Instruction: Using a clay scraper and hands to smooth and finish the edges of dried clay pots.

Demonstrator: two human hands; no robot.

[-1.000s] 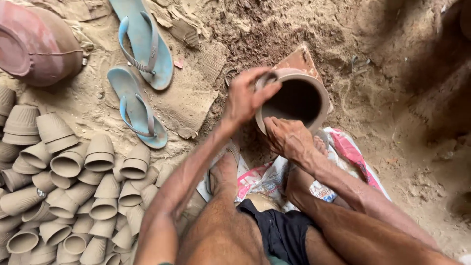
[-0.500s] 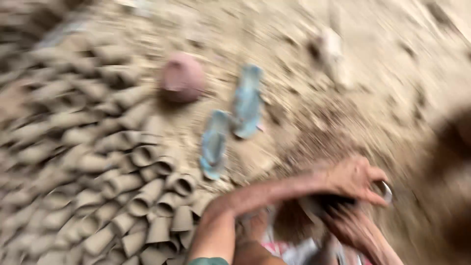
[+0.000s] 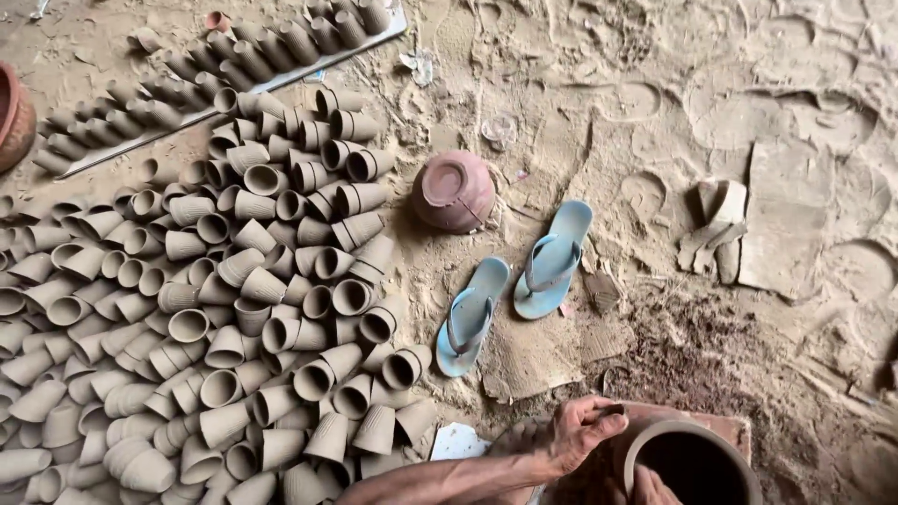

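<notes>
- The clay pot (image 3: pixel 690 465) stands at the bottom edge of the view, right of the middle, on a reddish slab (image 3: pixel 720 423) lying on the sandy floor (image 3: pixel 767 112); its dark round mouth faces up and its lower part is cut off by the frame.
- The left hand (image 3: pixel 578 432) lies just beside the pot's left rim, with its fingers (image 3: pixel 599 421) curled together around a small dark piece; the forearm runs in from the bottom edge.
- The right hand (image 3: pixel 650 486) shows only as a few fingertips at the pot's near rim, touching it; whether those fingers are apart or together I cannot tell, as most of the hand is out of frame.
- A great heap of small unfired clay cups (image 3: pixel 196 318) fills the left half of the floor, most lying on their sides, touching one another.
- More cups lie in rows on a long board (image 3: pixel 234 61) at the top left.
- A round reddish pot (image 3: pixel 454 190) sits upside down beside the heap.
- A pair of light blue sandals (image 3: pixel 519 285) lies just right of it, side by side, between the heap and the hands.
</notes>
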